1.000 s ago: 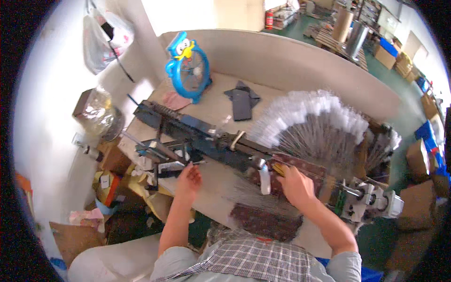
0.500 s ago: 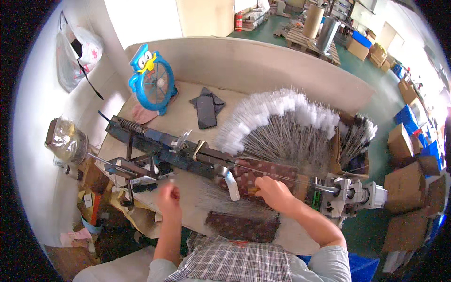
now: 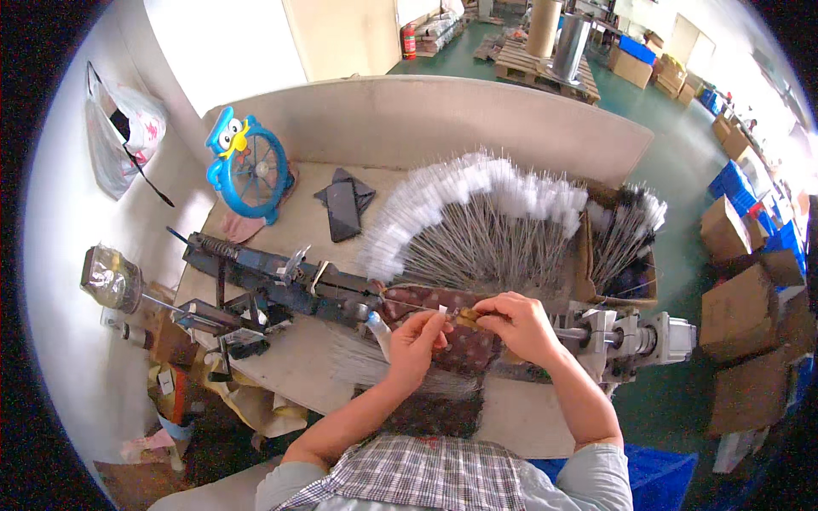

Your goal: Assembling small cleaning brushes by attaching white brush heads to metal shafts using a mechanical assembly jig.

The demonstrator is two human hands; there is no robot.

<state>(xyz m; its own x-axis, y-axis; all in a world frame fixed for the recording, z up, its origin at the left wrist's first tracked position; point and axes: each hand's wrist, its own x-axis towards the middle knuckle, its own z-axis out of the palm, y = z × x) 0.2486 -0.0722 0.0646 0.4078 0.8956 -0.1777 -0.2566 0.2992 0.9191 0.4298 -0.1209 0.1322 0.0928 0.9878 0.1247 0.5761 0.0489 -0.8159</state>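
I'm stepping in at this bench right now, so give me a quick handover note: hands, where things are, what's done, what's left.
Left hand and right hand meet over the patterned cloth, pinching a thin wire and a small yellowish piece between their fingertips. The blue machine runs across the bench in front of them.
Done: a fan of white-tipped brushes lies behind, more in the cardboard box.
Left: the piece in hand is not yet laid down.

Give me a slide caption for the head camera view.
Both hands, left hand and right hand, pinch a thin wire over a blue machine, beside fanned white-tipped brushes.
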